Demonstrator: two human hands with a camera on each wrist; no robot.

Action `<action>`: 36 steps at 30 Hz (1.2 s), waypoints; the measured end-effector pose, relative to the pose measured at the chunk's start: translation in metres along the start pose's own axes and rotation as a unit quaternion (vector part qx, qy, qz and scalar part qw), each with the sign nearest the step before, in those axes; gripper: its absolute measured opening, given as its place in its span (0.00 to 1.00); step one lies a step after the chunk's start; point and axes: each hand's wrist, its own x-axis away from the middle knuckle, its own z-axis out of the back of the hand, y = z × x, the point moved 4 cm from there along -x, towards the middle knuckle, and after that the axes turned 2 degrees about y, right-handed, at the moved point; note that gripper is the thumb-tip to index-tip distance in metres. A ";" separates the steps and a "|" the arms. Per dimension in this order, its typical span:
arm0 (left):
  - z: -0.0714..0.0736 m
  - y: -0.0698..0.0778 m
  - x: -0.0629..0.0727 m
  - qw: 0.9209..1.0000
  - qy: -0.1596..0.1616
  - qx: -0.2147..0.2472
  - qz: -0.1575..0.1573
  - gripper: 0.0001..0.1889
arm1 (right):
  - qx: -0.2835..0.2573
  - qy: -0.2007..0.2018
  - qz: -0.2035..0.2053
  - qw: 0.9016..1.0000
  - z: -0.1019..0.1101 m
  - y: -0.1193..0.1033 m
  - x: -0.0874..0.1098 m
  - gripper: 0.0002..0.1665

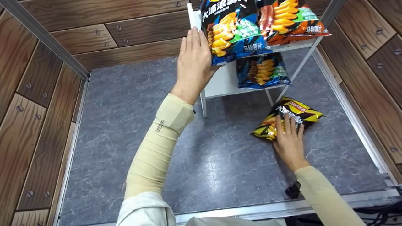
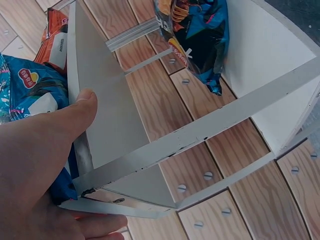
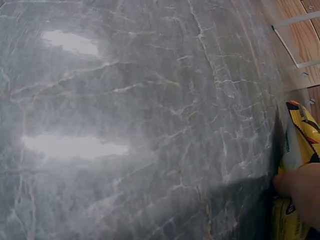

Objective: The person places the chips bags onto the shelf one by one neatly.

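My left hand (image 1: pixel 195 61) grips the upper left corner of a white shelf rack (image 1: pixel 220 91). Its fingers lie along the outer edge, beside a blue-and-black bag of potato chips (image 1: pixel 235 34) on the upper shelf. The left wrist view shows the thumb (image 2: pixel 86 105) over the board's edge. At the lower right, my right hand (image 1: pixel 289 142) holds a yellow-and-black bag of potato chips (image 1: pixel 295 110) just over or on the floor. Its fingers spread across the front, and the thumb (image 3: pixel 287 182) presses the side in the right wrist view.
An orange bag of chips (image 1: pixel 292 22) lies on the upper shelf at the right. Another blue-and-black bag (image 1: pixel 263 70) sits on the lower shelf. Grey marbled flooring (image 1: pixel 125 125) surrounds the rack, bordered by wood-patterned walls (image 1: pixel 141 28) and a metal rail (image 1: pixel 351 114).
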 end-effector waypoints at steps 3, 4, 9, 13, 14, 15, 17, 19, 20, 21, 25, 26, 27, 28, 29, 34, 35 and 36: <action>0.000 0.000 0.000 1.000 0.001 0.002 -0.001 0.51 | -0.018 0.000 0.000 1.000 0.004 0.002 0.000 0.59; 0.000 0.000 0.000 1.000 -0.001 0.002 -0.001 0.50 | -0.023 0.001 0.001 1.000 0.006 0.003 0.000 0.58; 0.000 -0.001 0.000 1.000 -0.010 -0.001 0.004 0.50 | -0.049 0.019 0.014 0.998 0.013 0.007 0.004 0.53; 0.000 0.000 -0.001 1.000 -0.013 -0.003 0.003 0.51 | -0.072 0.049 0.023 0.996 0.018 0.013 0.010 0.50; 0.000 0.000 -0.001 1.000 -0.014 -0.003 0.003 0.51 | -0.076 0.055 0.025 0.995 0.019 0.014 0.011 0.50; -0.001 0.000 -0.001 1.000 -0.014 -0.003 0.003 0.51 | -0.080 0.061 0.027 0.995 0.020 0.016 0.013 0.50; -0.001 0.001 -0.001 1.000 -0.013 -0.003 0.003 0.51 | -0.084 0.070 0.032 0.993 0.022 0.017 0.017 0.50; -0.001 0.000 -0.001 1.000 -0.015 -0.003 0.004 0.51 | -0.087 0.077 0.037 0.993 0.024 0.019 0.020 0.51; -0.001 0.001 -0.001 1.000 -0.015 -0.003 0.004 0.51 | -0.088 0.080 0.039 0.992 0.026 0.019 0.022 0.51; -0.001 0.001 -0.002 1.000 -0.015 -0.003 0.003 0.51 | -0.090 0.083 0.041 0.992 0.028 0.020 0.024 0.51; 0.000 0.002 -0.002 1.000 -0.016 0.002 0.002 0.51 | -0.101 0.100 0.039 0.989 0.036 0.022 0.033 0.54; 0.000 0.002 -0.002 1.000 -0.014 0.002 0.001 0.51 | -0.105 0.105 0.037 0.988 0.038 0.022 0.035 0.54; 0.000 0.001 -0.001 1.000 -0.012 0.002 0.000 0.51 | -0.109 0.111 0.036 0.987 0.040 0.022 0.036 0.55; 0.000 0.001 -0.001 1.000 -0.011 0.002 0.000 0.51 | -0.112 0.117 0.035 0.986 0.042 0.022 0.038 0.55; 0.000 0.001 -0.001 1.000 -0.010 0.000 -0.001 0.51 | -0.115 0.124 0.034 0.985 0.044 0.022 0.039 0.55; 0.000 0.000 0.000 1.000 -0.008 -0.001 -0.001 0.51 | -0.121 0.138 0.032 0.983 0.051 0.020 0.045 0.54; 0.000 -0.001 0.000 1.000 -0.007 0.000 -0.001 0.51 | -0.119 0.136 0.033 0.983 0.053 0.020 0.046 0.53; 0.000 -0.001 0.000 1.000 -0.007 0.001 -0.001 0.51 | -0.116 0.134 0.034 0.984 0.054 0.019 0.046 0.53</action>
